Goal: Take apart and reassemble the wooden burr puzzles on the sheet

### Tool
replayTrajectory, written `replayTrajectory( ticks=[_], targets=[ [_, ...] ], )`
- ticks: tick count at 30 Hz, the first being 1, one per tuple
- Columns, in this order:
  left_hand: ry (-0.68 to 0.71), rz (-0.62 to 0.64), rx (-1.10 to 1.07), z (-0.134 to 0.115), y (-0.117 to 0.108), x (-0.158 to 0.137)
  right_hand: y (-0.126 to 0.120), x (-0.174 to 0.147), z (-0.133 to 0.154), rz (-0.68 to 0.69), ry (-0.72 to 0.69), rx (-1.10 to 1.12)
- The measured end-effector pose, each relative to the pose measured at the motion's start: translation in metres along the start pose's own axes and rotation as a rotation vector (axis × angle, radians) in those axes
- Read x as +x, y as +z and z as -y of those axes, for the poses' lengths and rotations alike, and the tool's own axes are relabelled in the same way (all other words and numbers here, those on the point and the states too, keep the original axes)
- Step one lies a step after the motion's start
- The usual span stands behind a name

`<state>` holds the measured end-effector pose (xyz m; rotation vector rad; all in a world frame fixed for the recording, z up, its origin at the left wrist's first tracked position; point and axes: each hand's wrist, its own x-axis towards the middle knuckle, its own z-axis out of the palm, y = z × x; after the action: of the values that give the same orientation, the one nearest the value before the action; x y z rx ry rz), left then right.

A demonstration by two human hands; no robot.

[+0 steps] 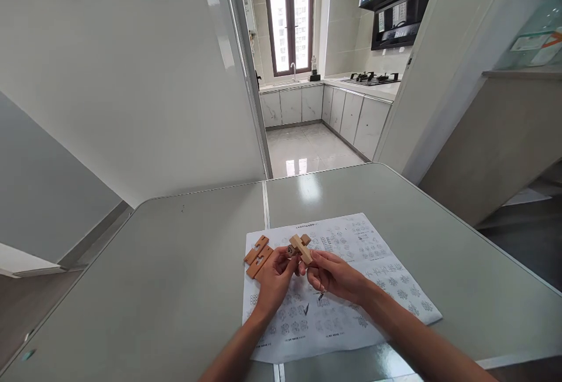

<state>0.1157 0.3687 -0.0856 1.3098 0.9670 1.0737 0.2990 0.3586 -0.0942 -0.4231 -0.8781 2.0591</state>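
Over a printed sheet (377, 253), my left hand (278, 273) and my right hand (336, 273) hold a few light wooden puzzle pieces (301, 247) fitted crosswise. Fingers of both hands are closed on these pieces. A dark marking shows on the end of one piece near my left fingertips. Just left of my left hand, two reddish-brown notched puzzle pieces (260, 259) lie side by side on the sheet. My fingers cover the lower part of the joined pieces, so how they interlock there is hidden.
The sheet, covered with small diagrams, rests on a grey-green table (197, 270) with a pale seam. Past the far edge is a kitchen doorway with a tiled floor (302, 147). A white panel (144, 77) stands at the left, and a large clear bottle (538, 33) sits on a ledge at right.
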Motion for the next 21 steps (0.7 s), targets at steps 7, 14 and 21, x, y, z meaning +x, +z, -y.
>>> replayTrajectory(
  ticks=[7, 14, 21],
  targets=[
    [0.018, 0.031, -0.012, 0.0, 0.0, -0.001, -0.005, 0.001, -0.002, 0.024, 0.079, 0.061],
    [0.025, -0.011, 0.019, 0.006, 0.0, -0.003, -0.012, 0.001, -0.008, -0.032, 0.171, 0.152],
    [0.097, -0.079, 0.137, 0.008, -0.002, -0.006, -0.016, 0.002, -0.01, -0.109, 0.204, 0.189]
  ],
)
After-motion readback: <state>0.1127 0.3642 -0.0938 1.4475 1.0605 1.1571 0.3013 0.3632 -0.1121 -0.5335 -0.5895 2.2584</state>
